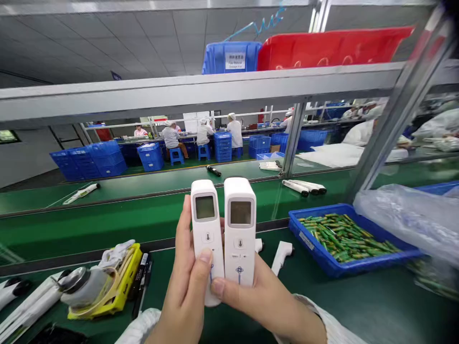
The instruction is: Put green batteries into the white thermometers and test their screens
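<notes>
Grey panelled ceiling [89, 43] high above left hand [188, 282]. Metal shelf beam [161, 98] crosses ahead, above both hands. Aluminium post [398, 102] right of right hand [265, 296]. Dark green worktop [340, 308] below hands, green conveyor belt [89, 234] just beyond. Pale wall [25, 162] far left of left hand. Blue stools [203, 148], green floor [192, 160] well beyond hands.

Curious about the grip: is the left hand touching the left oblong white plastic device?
Touching: in the head view, the left hand grips the left device, thumb on its front.
</notes>
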Action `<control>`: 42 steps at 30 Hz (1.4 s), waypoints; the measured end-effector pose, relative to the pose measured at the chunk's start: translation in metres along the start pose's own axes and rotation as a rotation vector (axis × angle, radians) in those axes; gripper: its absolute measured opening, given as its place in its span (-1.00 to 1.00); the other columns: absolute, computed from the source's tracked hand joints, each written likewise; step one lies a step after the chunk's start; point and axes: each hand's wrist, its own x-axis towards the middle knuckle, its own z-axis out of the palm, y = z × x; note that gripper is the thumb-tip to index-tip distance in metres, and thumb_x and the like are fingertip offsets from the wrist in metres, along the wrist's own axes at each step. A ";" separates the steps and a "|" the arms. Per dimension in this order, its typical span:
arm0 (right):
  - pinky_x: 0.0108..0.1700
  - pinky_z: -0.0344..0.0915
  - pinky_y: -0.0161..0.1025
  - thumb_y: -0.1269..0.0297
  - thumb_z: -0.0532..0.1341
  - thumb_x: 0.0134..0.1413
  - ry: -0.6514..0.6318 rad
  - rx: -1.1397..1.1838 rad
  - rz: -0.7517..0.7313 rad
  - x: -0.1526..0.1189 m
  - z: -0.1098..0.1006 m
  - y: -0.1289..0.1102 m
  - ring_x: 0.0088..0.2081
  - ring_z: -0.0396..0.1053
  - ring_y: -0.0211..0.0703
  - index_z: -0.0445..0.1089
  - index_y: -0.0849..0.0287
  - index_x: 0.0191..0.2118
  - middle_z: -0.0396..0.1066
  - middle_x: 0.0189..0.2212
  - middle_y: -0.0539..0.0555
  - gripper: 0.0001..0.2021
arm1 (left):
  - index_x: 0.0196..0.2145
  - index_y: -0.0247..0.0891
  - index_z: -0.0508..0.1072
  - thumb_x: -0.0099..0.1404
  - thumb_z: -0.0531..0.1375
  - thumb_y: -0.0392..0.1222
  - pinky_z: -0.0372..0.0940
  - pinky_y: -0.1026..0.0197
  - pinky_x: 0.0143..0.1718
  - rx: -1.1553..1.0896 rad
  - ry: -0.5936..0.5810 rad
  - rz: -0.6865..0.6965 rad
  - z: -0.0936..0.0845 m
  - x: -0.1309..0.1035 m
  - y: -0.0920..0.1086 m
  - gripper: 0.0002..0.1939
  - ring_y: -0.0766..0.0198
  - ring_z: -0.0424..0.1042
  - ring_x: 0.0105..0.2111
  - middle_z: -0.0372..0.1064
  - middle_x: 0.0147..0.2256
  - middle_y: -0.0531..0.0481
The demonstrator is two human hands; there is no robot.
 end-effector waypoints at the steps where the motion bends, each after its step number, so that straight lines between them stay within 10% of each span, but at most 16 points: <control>1: 0.05 0.32 -0.08 0.04 0.35 -0.03 0.027 -0.036 0.010 0.000 -0.002 -0.002 -0.01 0.38 0.00 0.35 0.15 0.02 0.43 -0.04 0.15 -0.50 | 0.25 0.29 0.04 0.40 0.02 -0.07 0.20 0.47 0.06 -0.031 -0.019 -0.028 -0.001 0.000 -0.001 -0.49 0.29 -0.01 0.28 -0.09 0.31 0.37; 5: -0.38 0.38 -0.31 -0.02 0.33 -0.03 0.110 -0.180 0.074 0.001 -0.006 -0.007 -0.39 0.40 -0.22 0.37 0.19 -0.09 0.44 -0.37 0.05 -0.54 | 0.27 0.26 -0.01 0.40 0.01 -0.08 0.32 0.39 -0.01 -0.087 -0.032 -0.036 -0.001 0.002 -0.006 -0.46 0.20 0.09 0.25 -0.11 0.32 0.32; 8: -0.66 0.08 -0.44 -0.10 0.26 0.02 0.116 -0.245 0.095 0.003 -0.007 -0.008 -0.64 0.13 -0.39 0.36 0.24 -0.22 0.21 -0.63 -0.09 -0.56 | 0.26 0.29 0.00 0.41 0.01 -0.11 0.29 0.51 -0.04 -0.054 0.016 0.058 0.001 0.003 -0.006 -0.47 0.27 0.11 0.24 -0.12 0.32 0.37; 20: -0.60 0.04 -0.43 -0.09 0.05 0.24 0.172 -0.299 -0.118 -0.004 -0.006 -0.002 -0.59 0.11 -0.42 0.30 0.19 -0.18 0.24 -0.52 -0.05 -0.61 | 0.29 0.19 -0.04 0.38 0.06 -0.08 0.37 0.31 -0.03 -0.102 0.100 0.077 -0.004 0.008 -0.006 -0.41 0.01 -0.06 0.29 -0.22 0.35 0.27; 34: -0.58 0.26 -0.45 -0.03 0.21 0.13 0.235 -0.180 -0.107 -0.002 -0.002 -0.010 -0.45 0.29 -0.31 0.30 0.09 0.03 0.42 -0.25 0.10 -0.57 | 0.29 0.23 -0.06 0.38 0.06 -0.14 0.45 0.22 -0.13 -0.273 0.048 0.026 0.000 0.009 -0.004 -0.39 0.09 0.43 0.00 0.16 0.23 0.10; 42: -0.10 0.31 -0.32 0.08 0.30 0.05 0.075 0.219 -0.072 0.005 -0.005 -0.016 -0.16 0.40 -0.20 0.41 0.08 -0.02 0.47 -0.15 0.04 -0.62 | 0.34 0.05 -0.27 0.24 0.16 0.06 0.39 -0.04 -0.05 -0.260 0.103 0.058 0.003 0.020 -0.021 -0.13 -0.05 0.36 0.06 0.28 0.14 -0.10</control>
